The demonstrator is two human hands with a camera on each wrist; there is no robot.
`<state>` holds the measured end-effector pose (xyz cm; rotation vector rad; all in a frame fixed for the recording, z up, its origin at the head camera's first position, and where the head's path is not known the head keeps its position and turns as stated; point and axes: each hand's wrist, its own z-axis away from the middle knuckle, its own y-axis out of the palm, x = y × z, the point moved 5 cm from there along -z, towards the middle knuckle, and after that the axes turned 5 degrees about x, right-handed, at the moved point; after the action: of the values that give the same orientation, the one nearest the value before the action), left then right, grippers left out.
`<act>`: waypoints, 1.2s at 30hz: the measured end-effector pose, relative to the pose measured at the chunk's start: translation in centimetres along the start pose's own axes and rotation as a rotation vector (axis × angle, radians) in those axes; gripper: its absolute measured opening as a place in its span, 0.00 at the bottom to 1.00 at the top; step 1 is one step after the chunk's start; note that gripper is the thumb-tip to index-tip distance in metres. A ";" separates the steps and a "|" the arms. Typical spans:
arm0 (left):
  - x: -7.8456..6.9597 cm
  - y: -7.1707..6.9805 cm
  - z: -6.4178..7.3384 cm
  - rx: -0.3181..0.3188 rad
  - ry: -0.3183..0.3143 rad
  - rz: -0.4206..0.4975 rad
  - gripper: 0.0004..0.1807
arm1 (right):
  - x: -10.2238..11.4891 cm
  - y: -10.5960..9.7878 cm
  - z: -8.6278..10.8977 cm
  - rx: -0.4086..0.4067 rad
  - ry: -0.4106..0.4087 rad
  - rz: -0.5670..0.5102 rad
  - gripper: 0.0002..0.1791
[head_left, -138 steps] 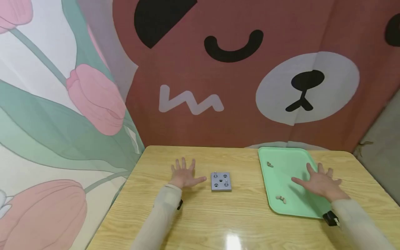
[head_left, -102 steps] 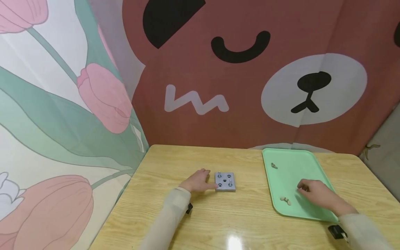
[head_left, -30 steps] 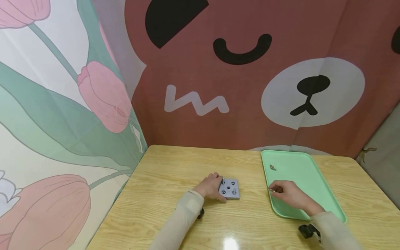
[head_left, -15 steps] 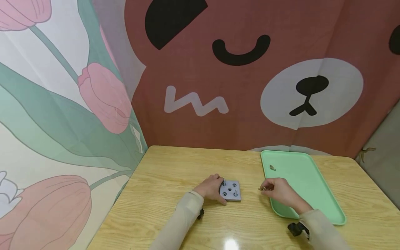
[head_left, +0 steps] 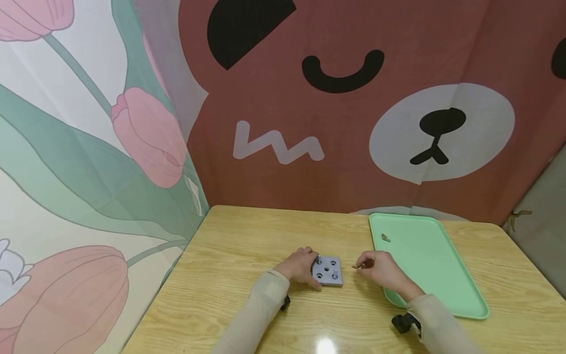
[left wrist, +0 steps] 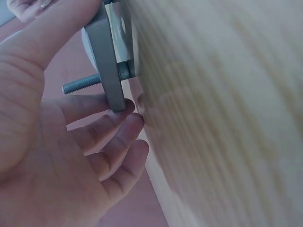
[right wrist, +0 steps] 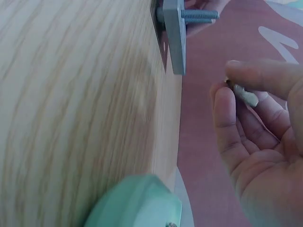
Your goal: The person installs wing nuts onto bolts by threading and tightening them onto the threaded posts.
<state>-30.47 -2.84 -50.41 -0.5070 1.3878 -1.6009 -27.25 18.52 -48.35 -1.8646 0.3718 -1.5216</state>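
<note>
A square grey metal plate [head_left: 326, 277] with several holes lies on the table. Two threaded bolts stand up through it; one bolt [left wrist: 81, 85] shows in the left wrist view, with its head beneath the plate. My left hand [head_left: 300, 266] grips the plate's left edge between thumb and fingers. To the right of the plate, my right hand [head_left: 382, 270] pinches a small brass-coloured wing nut [right wrist: 246, 97] between thumb and index finger, above the table and apart from the plate. Fingertips partly hide the wing nut.
A green tray [head_left: 435, 265] sits on the right of the wooden table [head_left: 247, 231]. Another small brass-coloured piece [head_left: 385, 238], apparently a wing nut, lies near the tray's upper left corner. A printed curtain [head_left: 265, 182] hangs behind the table.
My right hand has taken the wing nut from the tray's lower part and moved left towards the plate. My left hand reached the plate, gripped its edge and shifted it slightly.
</note>
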 end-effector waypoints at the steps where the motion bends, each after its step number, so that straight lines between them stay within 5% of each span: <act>1: -0.1 0.0 0.0 0.000 0.000 -0.004 0.50 | 0.1 0.1 -0.1 -0.003 0.002 0.001 0.05; 17: -0.5 -0.2 -0.4 -0.006 0.003 -0.019 0.49 | 1.4 2.0 -1.0 0.022 -0.077 -0.018 0.07; 36: -0.5 0.3 -0.4 -0.004 0.001 0.026 0.50 | 1.7 3.3 -1.0 0.026 -0.046 -0.076 0.03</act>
<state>-30.41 -2.19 -50.65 -0.4892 1.3932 -1.5780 -27.05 14.81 -49.17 -1.9085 0.2614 -1.5236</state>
